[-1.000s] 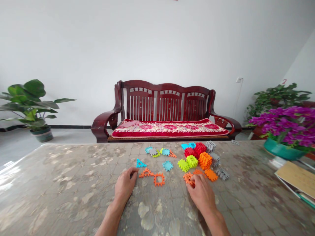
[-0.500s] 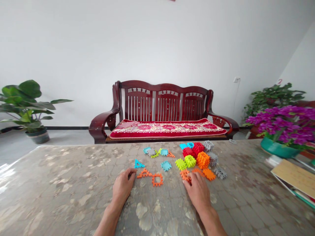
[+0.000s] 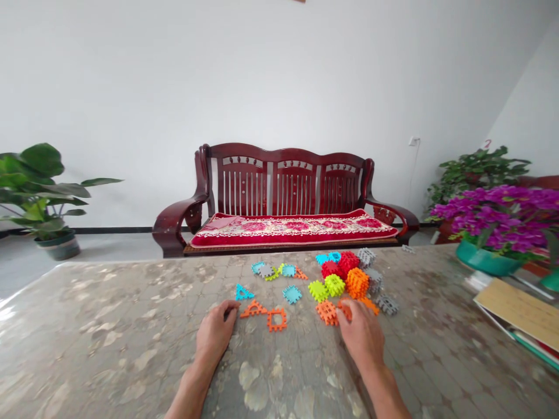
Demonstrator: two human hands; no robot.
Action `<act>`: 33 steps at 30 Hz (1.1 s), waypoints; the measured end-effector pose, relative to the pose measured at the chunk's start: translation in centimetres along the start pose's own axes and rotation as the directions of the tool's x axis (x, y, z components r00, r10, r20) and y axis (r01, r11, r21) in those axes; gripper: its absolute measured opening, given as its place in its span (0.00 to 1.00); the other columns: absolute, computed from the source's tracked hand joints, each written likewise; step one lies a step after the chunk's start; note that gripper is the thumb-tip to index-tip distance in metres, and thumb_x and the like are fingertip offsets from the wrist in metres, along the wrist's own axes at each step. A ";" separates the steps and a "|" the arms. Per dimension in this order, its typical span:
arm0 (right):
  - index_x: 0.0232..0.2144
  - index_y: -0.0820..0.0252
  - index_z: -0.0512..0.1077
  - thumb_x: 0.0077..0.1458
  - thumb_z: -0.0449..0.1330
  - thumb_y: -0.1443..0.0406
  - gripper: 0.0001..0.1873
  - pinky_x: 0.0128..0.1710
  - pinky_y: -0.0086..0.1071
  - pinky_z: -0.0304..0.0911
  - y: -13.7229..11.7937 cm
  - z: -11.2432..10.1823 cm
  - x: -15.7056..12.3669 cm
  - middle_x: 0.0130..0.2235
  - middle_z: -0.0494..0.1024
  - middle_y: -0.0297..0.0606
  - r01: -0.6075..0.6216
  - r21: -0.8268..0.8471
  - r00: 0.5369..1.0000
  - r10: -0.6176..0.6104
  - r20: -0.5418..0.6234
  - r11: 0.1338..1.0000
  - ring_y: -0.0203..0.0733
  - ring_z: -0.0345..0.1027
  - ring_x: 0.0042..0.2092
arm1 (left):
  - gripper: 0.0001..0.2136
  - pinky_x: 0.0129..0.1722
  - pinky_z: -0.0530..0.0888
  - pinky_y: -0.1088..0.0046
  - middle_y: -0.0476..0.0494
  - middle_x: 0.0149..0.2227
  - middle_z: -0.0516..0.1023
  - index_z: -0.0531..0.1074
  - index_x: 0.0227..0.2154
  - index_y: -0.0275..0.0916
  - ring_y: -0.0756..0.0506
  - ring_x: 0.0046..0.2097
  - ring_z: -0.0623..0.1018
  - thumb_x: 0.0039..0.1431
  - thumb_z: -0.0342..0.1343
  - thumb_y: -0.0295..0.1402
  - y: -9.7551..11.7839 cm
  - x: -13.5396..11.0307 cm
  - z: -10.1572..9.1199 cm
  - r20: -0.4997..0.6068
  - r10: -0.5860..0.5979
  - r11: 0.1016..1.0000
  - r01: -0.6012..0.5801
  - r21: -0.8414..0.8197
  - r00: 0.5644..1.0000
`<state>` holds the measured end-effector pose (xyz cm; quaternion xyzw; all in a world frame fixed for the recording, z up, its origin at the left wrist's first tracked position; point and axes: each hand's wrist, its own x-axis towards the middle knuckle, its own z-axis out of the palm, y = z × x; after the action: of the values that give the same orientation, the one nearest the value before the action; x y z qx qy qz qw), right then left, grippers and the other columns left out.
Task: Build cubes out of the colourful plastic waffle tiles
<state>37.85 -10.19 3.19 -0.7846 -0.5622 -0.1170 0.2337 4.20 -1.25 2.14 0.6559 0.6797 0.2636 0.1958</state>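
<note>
My left hand [image 3: 217, 330] rests on the table with its fingers loosely curled and a gap between thumb and forefinger. Just past its fingertips lie a blue triangular frame piece [image 3: 243, 293] and an orange triangular frame piece [image 3: 254, 309]. An orange square frame [image 3: 276, 319] lies beside the latter. With bent fingers, my right hand [image 3: 362, 334] grips an orange toothed tile [image 3: 346, 309], partly hidden by the fingers. Left of it is another orange tile [image 3: 326, 312]. Behind stand an orange toothed cube [image 3: 357, 283] and yellow-green pieces [image 3: 334, 285].
Red blocks [image 3: 348, 265] and grey pieces [image 3: 387, 304] are grouped at the right. A blue tile [image 3: 292, 294] lies mid-table. Purple flowers in a teal pot [image 3: 487, 260] and a brown folder [image 3: 519, 308] occupy the right side. A wooden bench [image 3: 286, 154] stands beyond the table.
My right hand has shifted right, from the left orange tile to the one beside it. My left hand stays in about the same place. The view has turned slightly.
</note>
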 end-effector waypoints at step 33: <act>0.50 0.60 0.70 0.55 0.52 0.56 0.24 0.39 0.37 0.64 5.3 0.0 2.1 0.42 0.79 0.48 -0.343 -0.232 0.906 0.386 0.174 0.910 0.52 0.74 0.43 | 0.12 0.37 0.68 0.76 0.50 0.40 0.82 0.76 0.38 0.46 0.46 0.42 0.79 0.59 0.48 0.36 0.0 0.2 0.0 0.012 -0.009 1.000 0.009 -0.008 1.000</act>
<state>43.58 -9.79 2.87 -0.9033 -0.4125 -0.0396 0.1106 4.21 -1.10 2.16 0.6537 0.6804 0.2614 0.2034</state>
